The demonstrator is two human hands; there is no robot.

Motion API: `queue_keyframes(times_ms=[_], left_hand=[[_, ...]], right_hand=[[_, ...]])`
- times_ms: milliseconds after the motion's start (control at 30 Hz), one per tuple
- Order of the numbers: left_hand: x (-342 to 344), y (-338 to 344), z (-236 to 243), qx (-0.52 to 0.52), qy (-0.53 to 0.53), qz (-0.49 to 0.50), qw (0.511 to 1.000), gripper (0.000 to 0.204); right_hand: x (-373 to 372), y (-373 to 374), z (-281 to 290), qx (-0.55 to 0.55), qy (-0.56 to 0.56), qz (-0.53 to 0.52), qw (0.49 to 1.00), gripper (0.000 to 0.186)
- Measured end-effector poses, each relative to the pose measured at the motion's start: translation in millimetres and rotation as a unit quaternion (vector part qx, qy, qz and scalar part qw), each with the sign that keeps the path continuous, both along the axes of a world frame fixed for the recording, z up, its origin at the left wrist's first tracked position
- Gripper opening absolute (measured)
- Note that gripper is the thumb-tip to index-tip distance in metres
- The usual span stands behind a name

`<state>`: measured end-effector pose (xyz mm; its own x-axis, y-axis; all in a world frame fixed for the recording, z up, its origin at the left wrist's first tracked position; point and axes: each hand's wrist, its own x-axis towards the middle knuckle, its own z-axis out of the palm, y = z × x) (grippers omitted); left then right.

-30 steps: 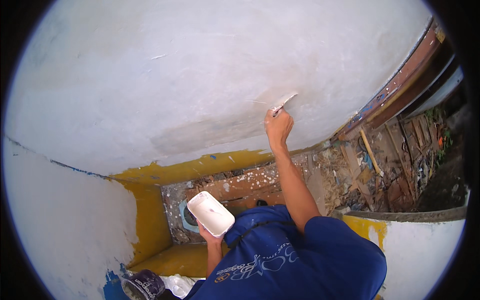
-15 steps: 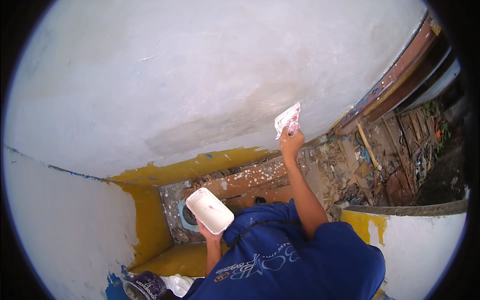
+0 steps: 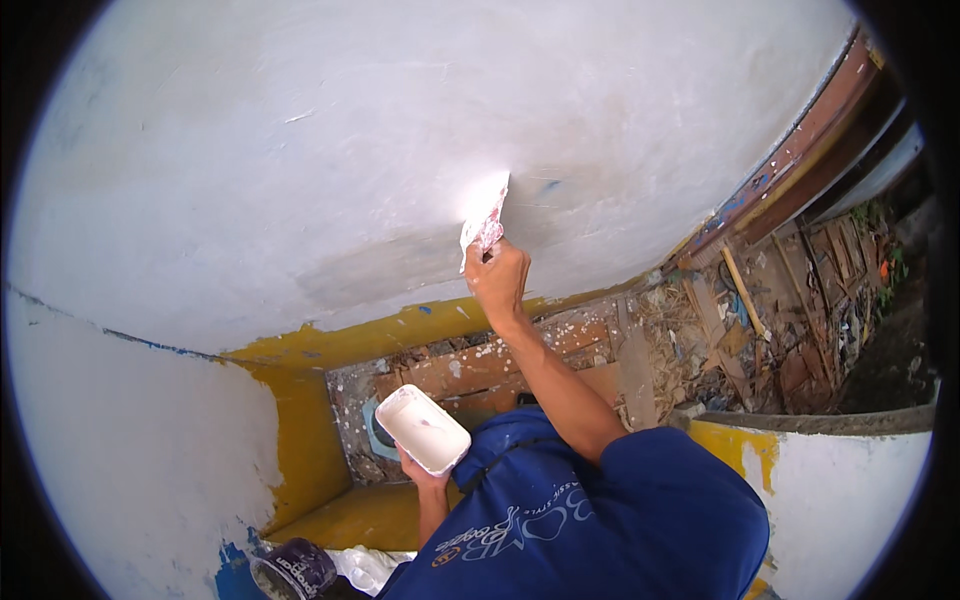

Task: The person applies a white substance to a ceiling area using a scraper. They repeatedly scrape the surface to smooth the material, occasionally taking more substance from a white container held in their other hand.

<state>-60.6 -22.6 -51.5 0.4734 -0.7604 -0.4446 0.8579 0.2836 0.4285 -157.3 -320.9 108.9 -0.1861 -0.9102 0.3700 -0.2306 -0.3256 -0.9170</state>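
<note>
My right hand (image 3: 499, 282) is closed on a putty knife (image 3: 484, 222), a flat scraper smeared with white filler and red patches. Its blade edge meets the pale wall (image 3: 350, 160), where a bright white smear shows beside it. Low in front of my body, my left hand (image 3: 424, 468) supports a shallow white rectangular tub (image 3: 440, 452) from beneath. White paste coats the inside of the tub, and most of the left fingers are hidden under it.
Yellow paint (image 3: 400, 326) runs along the wall's foot and into the left corner. Below lie paint-spattered planks (image 3: 450, 372). A dark bucket (image 3: 292, 568) and white plastic (image 3: 362, 566) stand at lower left. Wood debris (image 3: 730, 330) covers the ground at right, behind a low wall (image 3: 840, 490).
My right hand has swung left and slightly down with the putty knife, whose blade has turned more upright. A white smear now shows on the wall there. The tub has barely moved.
</note>
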Motion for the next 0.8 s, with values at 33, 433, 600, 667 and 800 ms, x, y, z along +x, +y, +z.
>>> queue_keyframes(times_ms=[33, 433, 600, 667, 800], left_hand=[[-0.6, -1.9, 1.6, 0.000, -0.001, 0.000, 1.000, 0.051], [11.8, 2.4, -21.7, -0.017, 0.000, -0.025, 1.000, 0.057], [15.4, 4.2, -26.5, -0.015, -0.014, -0.022, 1.000, 0.057], [16.0, 2.8, -21.5, -0.016, -0.007, -0.029, 0.999, 0.056], [17.9, 0.1, -20.7, -0.006, -0.032, -0.035, 0.999, 0.054]], right_hand=[[2.3, 2.1, 1.0, -0.029, -0.016, 0.011, 0.999, 0.019], [-52.2, -39.5, -12.4, 0.056, 0.139, -0.171, 0.974, 0.016], [12.4, -22.2, 2.1, 0.041, 0.174, -0.103, 0.978, 0.017], [5.1, 6.5, -9.5, -0.009, 0.046, -0.017, 0.999, 0.013], [-63.6, 20.4, -43.8, 0.160, -0.228, 0.052, 0.959, 0.013]])
